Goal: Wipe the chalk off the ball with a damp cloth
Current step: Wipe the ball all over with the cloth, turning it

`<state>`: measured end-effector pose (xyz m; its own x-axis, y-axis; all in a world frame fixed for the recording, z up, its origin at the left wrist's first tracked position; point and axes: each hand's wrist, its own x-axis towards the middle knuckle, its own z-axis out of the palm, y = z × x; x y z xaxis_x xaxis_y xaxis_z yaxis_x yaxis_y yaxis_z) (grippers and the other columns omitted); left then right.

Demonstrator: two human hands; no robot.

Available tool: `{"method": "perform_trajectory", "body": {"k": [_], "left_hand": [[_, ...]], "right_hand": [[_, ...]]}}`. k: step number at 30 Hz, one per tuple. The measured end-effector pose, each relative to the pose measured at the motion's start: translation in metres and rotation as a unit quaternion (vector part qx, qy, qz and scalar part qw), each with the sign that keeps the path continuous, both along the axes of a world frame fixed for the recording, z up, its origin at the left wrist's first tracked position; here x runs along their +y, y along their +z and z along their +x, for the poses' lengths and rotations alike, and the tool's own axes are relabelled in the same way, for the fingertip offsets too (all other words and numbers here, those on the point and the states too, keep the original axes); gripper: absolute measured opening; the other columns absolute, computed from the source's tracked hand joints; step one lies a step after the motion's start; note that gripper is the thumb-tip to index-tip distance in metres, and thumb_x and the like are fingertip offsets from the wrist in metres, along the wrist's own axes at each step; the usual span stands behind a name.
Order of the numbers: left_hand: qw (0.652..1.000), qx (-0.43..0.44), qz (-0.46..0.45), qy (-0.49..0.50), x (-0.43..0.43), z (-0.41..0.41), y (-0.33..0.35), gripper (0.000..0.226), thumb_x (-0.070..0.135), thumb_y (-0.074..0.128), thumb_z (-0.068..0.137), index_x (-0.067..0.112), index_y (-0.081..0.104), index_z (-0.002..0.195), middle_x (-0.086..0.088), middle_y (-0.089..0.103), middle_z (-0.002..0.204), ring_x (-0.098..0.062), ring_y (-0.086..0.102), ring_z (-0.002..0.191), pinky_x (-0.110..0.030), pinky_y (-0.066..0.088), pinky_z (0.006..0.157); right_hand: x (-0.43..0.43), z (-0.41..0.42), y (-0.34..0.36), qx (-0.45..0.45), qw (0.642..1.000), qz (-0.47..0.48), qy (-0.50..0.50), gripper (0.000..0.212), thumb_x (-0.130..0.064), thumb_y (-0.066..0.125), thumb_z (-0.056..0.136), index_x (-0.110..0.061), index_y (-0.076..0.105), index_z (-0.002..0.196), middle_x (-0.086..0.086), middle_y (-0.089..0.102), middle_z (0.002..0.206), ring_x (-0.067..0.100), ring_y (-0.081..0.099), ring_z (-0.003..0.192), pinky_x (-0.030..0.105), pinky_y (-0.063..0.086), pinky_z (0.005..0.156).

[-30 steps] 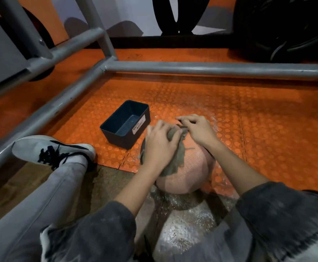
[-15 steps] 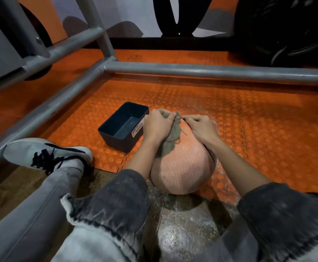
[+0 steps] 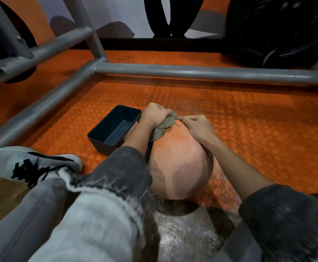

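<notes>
Can't read the white label (image 3: 128, 133) on the dark blue rectangular plastic tub (image 3: 99, 142), left forearm (image 3: 137, 138) covers most of it, and the far side of the chalky orange textured ball (image 3: 177, 167) is under the bunched grey-green cloth (image 3: 163, 128).

Left hand (image 3: 155, 116) clutches the cloth (image 3: 164, 128) in a fist while right hand (image 3: 197, 126) pinches it.

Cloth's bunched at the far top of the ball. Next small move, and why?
Probably drag the cloth toward the person, down the near face of the ball. The left hand grips it bunched at the far top and the right hand seems to pinch its corner. The ball looks orange up there but pale and chalky on the near side.
</notes>
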<state>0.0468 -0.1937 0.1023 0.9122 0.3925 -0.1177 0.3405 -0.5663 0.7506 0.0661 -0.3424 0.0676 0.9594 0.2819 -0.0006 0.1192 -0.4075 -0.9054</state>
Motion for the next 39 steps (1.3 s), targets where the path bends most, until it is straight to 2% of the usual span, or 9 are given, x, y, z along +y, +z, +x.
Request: {"method": "perform_trajectory", "body": {"k": [6,10,17,20,23,28,32,36,39], "left_hand": [[0.995,-0.086,0.056,-0.017,-0.009,-0.032,-0.009,0.021,0.025,0.05,0.092,0.013,0.066,0.097,-0.007,0.065,0.108,-0.025,0.057,0.103,-0.035,0.046,0.089],[0.981,-0.145,0.125,-0.01,-0.022,-0.06,-0.012,0.023,0.028,0.047,0.094,0.015,0.065,0.101,-0.007,0.056,0.111,-0.031,0.048,0.107,-0.042,0.039,0.094],[0.927,-0.229,0.279,-0.104,-0.062,-0.119,-0.029,0.041,0.041,0.036,0.088,0.015,0.064,0.102,-0.003,0.056,0.101,-0.028,0.045,0.095,-0.041,0.041,0.077],[0.934,-0.243,0.246,-0.088,-0.058,-0.117,-0.032,0.044,0.043,0.036,0.086,0.016,0.067,0.101,-0.003,0.056,0.097,-0.028,0.047,0.092,-0.042,0.043,0.077],[0.94,-0.257,0.211,-0.073,-0.053,-0.109,-0.03,0.043,0.043,0.038,0.086,0.014,0.068,0.099,-0.002,0.056,0.094,-0.027,0.049,0.09,-0.045,0.043,0.08],[0.938,-0.284,0.183,-0.074,-0.049,-0.107,-0.035,0.041,0.042,0.041,0.085,0.015,0.069,0.097,-0.001,0.056,0.092,-0.026,0.05,0.089,-0.041,0.041,0.08],[0.958,-0.255,0.13,-0.015,-0.039,-0.095,-0.025,0.034,0.042,0.048,0.084,0.019,0.07,0.095,0.002,0.055,0.092,-0.024,0.051,0.095,-0.038,0.038,0.087],[0.979,-0.186,-0.026,0.082,-0.003,-0.072,-0.022,0.008,0.029,0.063,0.086,0.025,0.07,0.085,-0.002,0.066,0.102,-0.02,0.06,0.102,-0.036,0.045,0.093],[0.982,-0.136,-0.07,0.11,0.007,-0.069,-0.022,0.009,0.033,0.065,0.085,0.027,0.072,0.083,0.002,0.069,0.1,-0.017,0.061,0.1,-0.04,0.048,0.092]], "right_hand": [[0.002,0.004,0.002,0.001,1.0,-0.025,0.017,0.023,-0.032,0.057,0.091,-0.02,0.076,0.098,-0.009,0.07,0.103,0.004,0.058,0.088,0.021,0.041,0.066],[0.008,0.006,0.002,-0.011,0.997,-0.072,0.036,0.028,-0.028,0.054,0.088,-0.008,0.074,0.091,0.01,0.071,0.099,0.013,0.063,0.082,0.027,0.04,0.062],[0.014,0.013,0.006,0.015,0.996,-0.052,0.064,0.017,-0.029,0.065,0.085,-0.019,0.077,0.093,0.002,0.072,0.106,0.013,0.061,0.109,0.035,0.045,0.098],[0.01,0.007,0.01,-0.016,0.997,-0.036,0.071,0.019,-0.026,0.059,0.09,-0.018,0.076,0.092,0.002,0.071,0.108,0.015,0.06,0.112,0.034,0.044,0.099],[0.002,-0.007,0.009,-0.133,0.99,-0.049,-0.011,0.032,-0.029,0.048,0.096,-0.01,0.074,0.099,0.006,0.07,0.112,0.022,0.059,0.111,0.035,0.044,0.095],[-0.005,-0.02,-0.006,-0.042,0.996,-0.019,0.077,0.031,-0.028,0.042,0.1,-0.03,0.062,0.123,-0.008,0.054,0.137,0.011,0.044,0.129,0.037,0.032,0.11],[-0.004,-0.025,-0.011,-0.075,0.996,-0.022,0.036,0.03,-0.029,0.041,0.1,-0.033,0.064,0.118,-0.012,0.057,0.133,0.01,0.047,0.126,0.034,0.033,0.108],[-0.01,-0.033,-0.022,-0.104,0.994,0.019,0.04,0.031,-0.026,0.042,0.1,-0.029,0.065,0.12,-0.006,0.058,0.132,0.01,0.046,0.128,0.036,0.032,0.111],[-0.01,-0.033,-0.029,-0.112,0.993,0.015,0.036,0.036,-0.041,0.039,0.094,-0.034,0.065,0.119,-0.008,0.058,0.131,0.01,0.046,0.128,0.041,0.033,0.11]]}}
